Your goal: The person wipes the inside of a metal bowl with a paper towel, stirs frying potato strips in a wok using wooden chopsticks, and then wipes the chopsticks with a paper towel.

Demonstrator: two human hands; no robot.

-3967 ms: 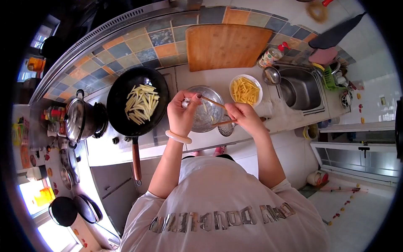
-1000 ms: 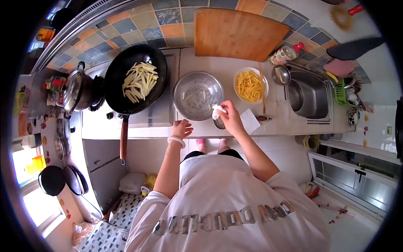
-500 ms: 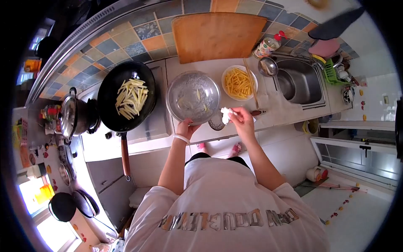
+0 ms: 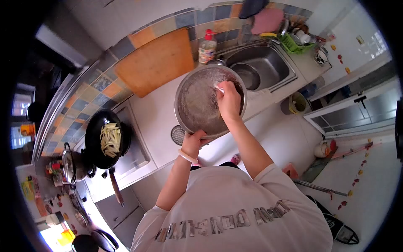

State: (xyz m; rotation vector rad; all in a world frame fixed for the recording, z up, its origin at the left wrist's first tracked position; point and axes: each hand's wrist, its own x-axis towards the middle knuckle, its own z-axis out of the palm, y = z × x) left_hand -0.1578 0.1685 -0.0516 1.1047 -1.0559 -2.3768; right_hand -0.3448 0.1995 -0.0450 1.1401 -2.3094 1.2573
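Note:
My left hand (image 4: 193, 143) grips the near rim of a metal bowl (image 4: 195, 103), lifted above the counter and tilted. Inside the bowl, my right hand (image 4: 229, 101) pinches a crumpled white tissue (image 4: 218, 86) against the inner wall. Whitish residue coats the bowl's inside. The bowl hides the place where the plate of yellow strips stood. Below the bowl's left side, a perforated metal skimmer (image 4: 178, 135) lies on the counter. To the left, a black wok (image 4: 91, 143) holds pale cut strips (image 4: 110, 140).
A lidded pot (image 4: 72, 166) stands left of the wok. Against the tiles lean a wooden board (image 4: 155, 63) and, beside it, a red-capped bottle (image 4: 207, 48). The sink (image 4: 268, 63) lies at the right, with a green rack (image 4: 296, 44) beyond it. A bin (image 4: 294, 103) stands on the floor.
My left hand has raised the bowl and moved it right towards the sink. My right hand has brought the tissue into the bowl. The view has turned to the right.

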